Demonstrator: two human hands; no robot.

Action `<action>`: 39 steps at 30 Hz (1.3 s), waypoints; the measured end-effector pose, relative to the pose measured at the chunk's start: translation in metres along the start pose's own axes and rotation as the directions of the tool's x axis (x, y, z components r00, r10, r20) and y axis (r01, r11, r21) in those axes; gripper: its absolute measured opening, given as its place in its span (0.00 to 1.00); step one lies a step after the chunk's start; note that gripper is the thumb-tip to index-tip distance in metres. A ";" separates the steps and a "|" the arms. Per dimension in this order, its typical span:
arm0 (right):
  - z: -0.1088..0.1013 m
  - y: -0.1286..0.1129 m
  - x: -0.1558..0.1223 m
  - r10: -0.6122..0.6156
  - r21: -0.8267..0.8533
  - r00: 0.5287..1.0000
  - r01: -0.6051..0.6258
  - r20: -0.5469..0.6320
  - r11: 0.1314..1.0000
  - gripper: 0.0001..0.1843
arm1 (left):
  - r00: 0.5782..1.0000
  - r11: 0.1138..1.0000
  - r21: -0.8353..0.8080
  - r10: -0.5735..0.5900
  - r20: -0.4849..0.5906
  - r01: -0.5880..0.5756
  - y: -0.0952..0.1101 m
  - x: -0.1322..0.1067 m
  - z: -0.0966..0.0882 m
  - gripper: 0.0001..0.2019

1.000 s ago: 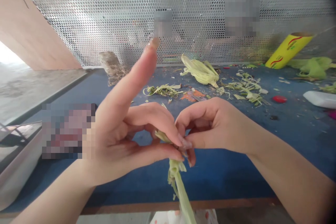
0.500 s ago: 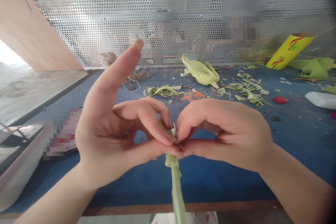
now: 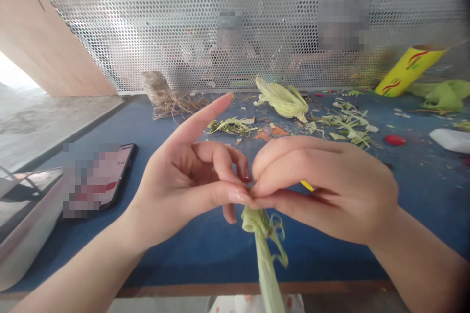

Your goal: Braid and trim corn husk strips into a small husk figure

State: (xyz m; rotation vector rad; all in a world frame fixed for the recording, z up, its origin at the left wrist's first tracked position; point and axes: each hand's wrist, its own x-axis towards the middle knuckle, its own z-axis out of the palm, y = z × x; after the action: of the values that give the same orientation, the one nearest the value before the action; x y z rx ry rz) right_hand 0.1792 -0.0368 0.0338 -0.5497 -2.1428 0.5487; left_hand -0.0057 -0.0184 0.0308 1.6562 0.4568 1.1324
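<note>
A pale green strip of corn husk point(image 3: 267, 264) hangs below my two hands, rolled or knotted at its top, with thin curly shreds point(image 3: 279, 239) beside the roll. My left hand point(image 3: 183, 186) pinches at the top of the strip with thumb and bent fingers, while its index finger points up and away. Against it, my right hand point(image 3: 330, 188) is closed in a pinch at the same spot. The fingertips hide what lies between them. A small yellow tip point(image 3: 307, 186) shows under my right fingers; I cannot make out what it belongs to.
On the blue table point(image 3: 183, 264) lie a phone point(image 3: 115, 176), a bundle of dry fibres point(image 3: 179, 104), a corn husk bunch point(image 3: 282, 100), husk scraps point(image 3: 348, 122), a red piece point(image 3: 395, 140) and a white object point(image 3: 450, 140). A yellow tube point(image 3: 411, 71) leans against the perforated metal screen point(image 3: 176, 19); people are behind it.
Both hands have shifted slightly right, and my left index finger has tilted lower to the right. More of the rolled husk and its curly shreds shows below the fingers. The phone is less covered.
</note>
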 end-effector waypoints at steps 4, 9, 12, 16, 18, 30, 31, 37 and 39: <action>0.005 0.002 0.002 0.145 0.171 0.984 -0.126 -0.101 0.977 0.04 | 0.997 0.993 0.104 0.055 -0.060 -0.049 0.000 -0.002 0.001 0.35; 0.011 0.003 0.005 0.346 0.395 0.936 -0.295 -0.063 0.870 0.04 | 0.952 0.912 0.302 0.304 -0.045 -0.277 0.002 -0.001 0.002 0.33; 0.013 0.006 0.006 0.421 0.461 0.904 -0.346 -0.068 0.817 0.04 | 0.945 0.882 0.361 0.327 -0.001 -0.304 0.003 0.000 0.002 0.37; 0.014 0.010 0.006 0.453 0.467 0.881 -0.346 -0.136 0.814 0.05 | 0.977 0.929 0.340 0.187 -0.099 -0.143 0.001 -0.003 0.003 0.36; 0.014 0.010 0.006 0.458 0.457 0.876 -0.349 -0.152 0.818 0.05 | 0.982 0.944 0.317 0.135 -0.134 -0.087 0.000 -0.004 0.003 0.36; 0.015 0.010 0.007 0.443 0.298 0.876 -0.378 -0.191 0.876 0.03 | 0.977 0.935 0.354 0.102 -0.187 -0.029 -0.004 -0.005 0.004 0.32; 0.015 0.011 0.007 0.441 0.296 0.880 -0.380 -0.176 0.876 0.03 | 0.976 0.934 0.357 0.105 -0.189 -0.031 -0.004 -0.005 0.004 0.33; 0.018 0.012 0.006 0.373 0.181 0.899 -0.337 -0.229 0.924 0.03 | 0.974 0.913 0.407 0.117 -0.192 -0.030 -0.005 -0.006 0.003 0.36; 0.019 0.011 0.006 0.324 0.102 0.901 -0.308 -0.288 0.946 0.03 | 0.972 0.895 0.446 0.122 -0.202 -0.019 -0.006 -0.007 0.004 0.38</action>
State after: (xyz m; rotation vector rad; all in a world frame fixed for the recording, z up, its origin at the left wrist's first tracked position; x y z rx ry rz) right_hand 0.1630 -0.0285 0.0207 -0.9014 -1.7534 0.6523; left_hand -0.0041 -0.0236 0.0226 1.9530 0.8580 1.3499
